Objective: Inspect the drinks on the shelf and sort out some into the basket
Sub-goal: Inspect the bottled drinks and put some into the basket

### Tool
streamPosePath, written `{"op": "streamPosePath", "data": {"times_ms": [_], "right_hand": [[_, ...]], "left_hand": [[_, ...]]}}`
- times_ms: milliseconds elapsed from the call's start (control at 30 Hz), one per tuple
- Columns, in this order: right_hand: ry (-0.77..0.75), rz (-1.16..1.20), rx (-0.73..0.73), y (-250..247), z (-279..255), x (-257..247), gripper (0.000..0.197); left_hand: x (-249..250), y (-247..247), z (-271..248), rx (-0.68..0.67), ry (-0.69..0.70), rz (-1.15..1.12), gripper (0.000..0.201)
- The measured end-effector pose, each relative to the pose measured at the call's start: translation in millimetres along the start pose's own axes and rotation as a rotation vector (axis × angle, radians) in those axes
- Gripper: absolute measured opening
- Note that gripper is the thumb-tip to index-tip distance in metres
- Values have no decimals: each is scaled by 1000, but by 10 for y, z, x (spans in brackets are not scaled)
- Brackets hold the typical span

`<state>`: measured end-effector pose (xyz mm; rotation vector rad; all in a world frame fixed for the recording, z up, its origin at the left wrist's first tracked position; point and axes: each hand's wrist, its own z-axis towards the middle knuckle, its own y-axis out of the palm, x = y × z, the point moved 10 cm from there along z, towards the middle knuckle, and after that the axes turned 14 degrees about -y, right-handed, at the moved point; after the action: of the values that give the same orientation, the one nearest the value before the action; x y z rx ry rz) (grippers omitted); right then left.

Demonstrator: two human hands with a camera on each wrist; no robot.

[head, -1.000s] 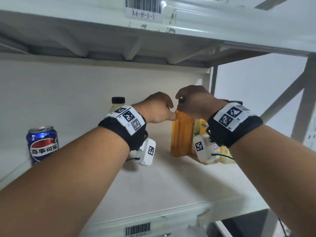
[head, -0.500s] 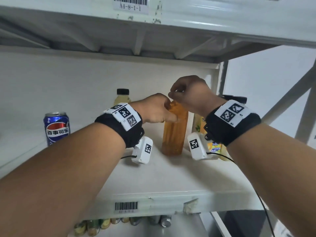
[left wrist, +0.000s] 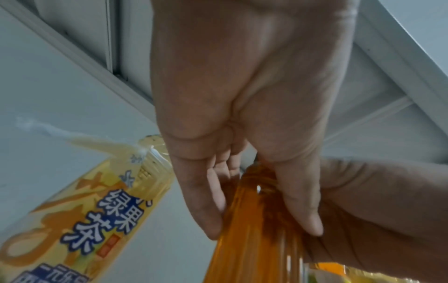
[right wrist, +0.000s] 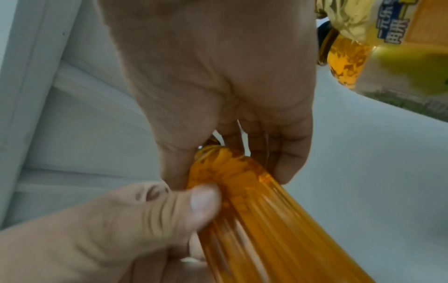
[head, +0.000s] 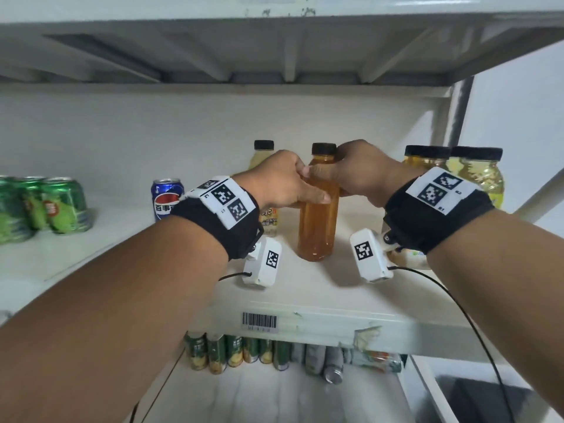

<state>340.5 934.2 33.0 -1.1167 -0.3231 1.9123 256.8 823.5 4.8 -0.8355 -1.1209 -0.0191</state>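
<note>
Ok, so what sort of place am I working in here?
Most likely a stockroom or warehouse rack: white metal shelving with a barcode label on its edge, and rows of green cans and bottled drinks stored on it.

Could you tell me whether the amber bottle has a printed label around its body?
No, the amber bottle held by both hands shows bare ribbed plastic, unlike the labelled tea bottle beside it.
</note>
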Motion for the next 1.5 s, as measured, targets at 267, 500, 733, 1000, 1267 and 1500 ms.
{"op": "streamPosePath", "data": {"times_ms": [267, 500, 733, 1000, 1267, 1500], "right_hand": [[-151, 207, 2, 44, -91, -132, 26], [-162, 1, -57, 133, -47, -115, 79], [-136, 160, -21, 187, 55, -91, 49], [-164, -32, 40, 75, 138, -154, 49], [-226, -354, 78, 53, 351, -288, 50], [-234, -463, 74, 92, 557, -321, 25]], "left_hand": [[-33, 43, -73, -104, -12, 92, 48], [-167, 162, -185, -252, 6, 106, 46], [-266, -1, -123, -183, -70, 24, 45], [-153, -126, -24, -119, -1, 142, 44], [-71, -397, 214, -45, 51, 217, 27], [349, -926, 318, 307, 258, 384, 17]]}}
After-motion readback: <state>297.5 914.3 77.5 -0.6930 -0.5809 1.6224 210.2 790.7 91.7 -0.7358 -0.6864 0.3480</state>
